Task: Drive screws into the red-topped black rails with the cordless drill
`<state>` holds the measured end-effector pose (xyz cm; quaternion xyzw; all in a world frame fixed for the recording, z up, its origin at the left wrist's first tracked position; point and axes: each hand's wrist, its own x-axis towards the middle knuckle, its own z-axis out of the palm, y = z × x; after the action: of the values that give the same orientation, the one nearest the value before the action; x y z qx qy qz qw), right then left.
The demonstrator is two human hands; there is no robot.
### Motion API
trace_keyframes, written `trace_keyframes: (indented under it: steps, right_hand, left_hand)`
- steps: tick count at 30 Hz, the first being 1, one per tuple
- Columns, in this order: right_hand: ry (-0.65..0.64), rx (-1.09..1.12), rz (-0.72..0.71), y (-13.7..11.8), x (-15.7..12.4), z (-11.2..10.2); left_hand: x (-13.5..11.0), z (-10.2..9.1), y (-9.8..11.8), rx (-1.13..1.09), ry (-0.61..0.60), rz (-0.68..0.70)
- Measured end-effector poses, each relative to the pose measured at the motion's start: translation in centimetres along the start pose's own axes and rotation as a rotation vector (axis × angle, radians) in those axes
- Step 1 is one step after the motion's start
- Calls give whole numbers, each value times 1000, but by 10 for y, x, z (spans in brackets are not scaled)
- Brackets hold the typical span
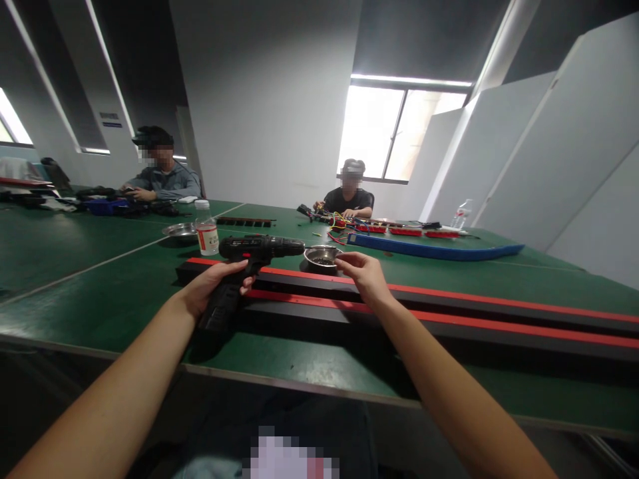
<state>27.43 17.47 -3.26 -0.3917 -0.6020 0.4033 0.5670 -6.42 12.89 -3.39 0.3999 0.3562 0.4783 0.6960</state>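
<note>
My left hand [212, 285] is wrapped round the grip of a black cordless drill [249, 256] with red trim. The drill's nose points right, toward a small metal bowl [322, 255]. My right hand [363, 273] reaches to that bowl's right rim with its fingertips pinched together; what they hold, if anything, is too small to see. Both hands hover over a long black rail with red stripes [449, 309] lying across the green table [100, 299].
A clear jar with a red label [207, 235] and a metal dish [180, 230] stand behind the drill. A long blue strip [434, 250], red parts and wires lie farther back. Two other people sit at the far side. A plastic bottle [461, 214] stands at right.
</note>
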Motion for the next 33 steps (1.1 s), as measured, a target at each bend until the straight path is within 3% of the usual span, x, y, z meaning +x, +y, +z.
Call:
trace_keyframes:
  steps: [13,25,33]
  right_hand:
    - [18,-70,45,13,-2,1]
    - [49,-36,4,16,0,1]
    - [29,-7,14,12,-1,3]
  left_hand:
    - [-8,12,1,73,13,42]
    - [-7,7,-1,149,-46,55]
    - [-9,5,-1,162,3,27]
